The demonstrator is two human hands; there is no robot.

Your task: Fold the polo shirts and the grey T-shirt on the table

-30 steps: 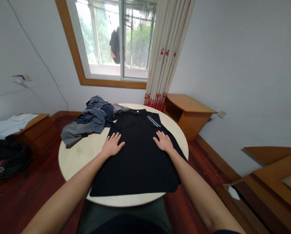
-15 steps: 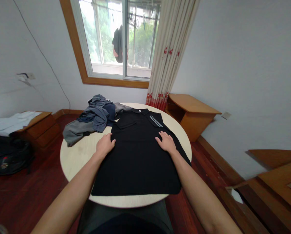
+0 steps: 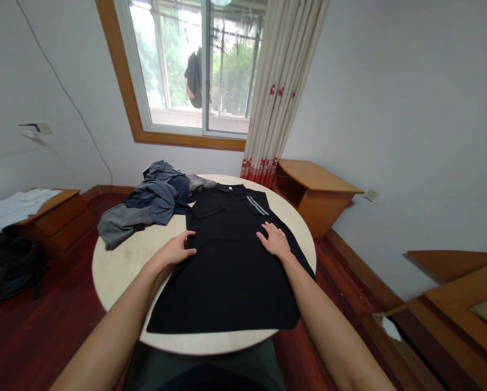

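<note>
The left hand (image 3: 177, 251) sits at the left edge of a black polo shirt (image 3: 227, 277), fingers turned inward over the hem of the side seam. From here I cannot tell whether it pinches the cloth or only rests on it. The right hand (image 3: 274, 240) lies flat on the shirt's right side, palm down, fingers spread and holding nothing. Both forearms reach out across the near edge of the tabletop (image 3: 119, 266).

The shirt is laid out face up in the middle of the round, pale tabletop, collar towards the window and bottom hem towards the person. Two grey stripes (image 3: 256, 205) mark its right shoulder (the only light trim on it). Its right edge hangs just past the rim.

Touching the shirt's left shoulder is a heap of grey and blue clothes (image 3: 149, 202), spilling over the far left rim.

Beyond the tabletop stands a wood-framed window (image 3: 186, 70) with a pale, red-flowered curtain (image 3: 278, 92) drawn to its right. A low wooden cabinet (image 3: 319, 190) stands under the curtain. Another one (image 3: 58, 214) stands at the left wall, white cloth on top, with a black bag (image 3: 7, 263) on the floor beside it.
</note>
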